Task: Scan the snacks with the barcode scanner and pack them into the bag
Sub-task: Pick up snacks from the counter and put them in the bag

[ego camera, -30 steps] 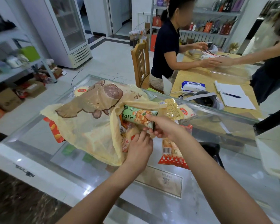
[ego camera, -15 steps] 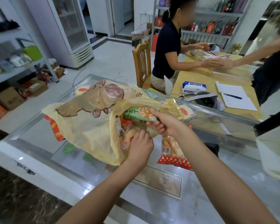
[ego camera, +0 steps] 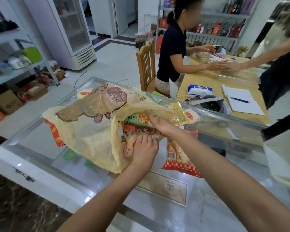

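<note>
The bag (ego camera: 90,136) is translucent pale yellow, printed with a brown cartoon animal. In the bag's mouth a green packet (ego camera: 136,120) shows orange pieces and white lettering. Right of the bag, a clear packet (ego camera: 179,165) has a red band with white dots. Under the bag's left edge pokes a red packet (ego camera: 54,135) with yellow marks.

A glass-topped display tabletop (ego camera: 208,206) with metal edging spans the near scene. Beyond it lies a pale tiled floor (ego camera: 119,64) with a dark border strip. At far left stand a grey metal shelving rack (ego camera: 15,73) and a white glass-door fridge (ego camera: 74,30). At far right a light wooden slat-back chair (ego camera: 146,64) sits at a pale wooden table (ego camera: 208,82). Behind them is a stocked metal shelf unit (ego camera: 221,15).
</note>
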